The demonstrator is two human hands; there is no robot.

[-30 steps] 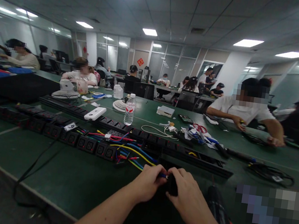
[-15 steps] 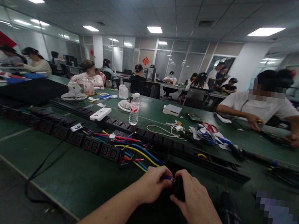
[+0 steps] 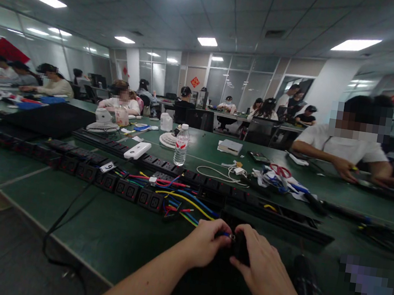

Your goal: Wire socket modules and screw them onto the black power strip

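Observation:
My left hand (image 3: 203, 246) pinches a blue wire (image 3: 223, 234) close to its metal ring terminal (image 3: 232, 237). Facing it, my right hand (image 3: 260, 256) grips a dark block-shaped part (image 3: 242, 248), whose details are lost in shadow. The terminal sits at the side of this part; whether they touch I cannot tell. Yellow (image 3: 193, 200) and blue wires run from the left toward my hands. They come from the area beside a black socket strip (image 3: 106, 182), which has loose coloured wire ends at its near end.
A second black strip (image 3: 210, 181) lies behind. On the green table (image 3: 104, 232) stand a water bottle (image 3: 181, 146) and a white power bank (image 3: 137, 150). Scissors (image 3: 279, 171) rest among scraps. A dark tool (image 3: 309, 285) lies at right. A co-worker (image 3: 351, 145) works across the table.
The view has shifted slightly, so the scene sits a little further right and lower. Both hands keep nearly the same hold. The co-worker's hands across the table have moved.

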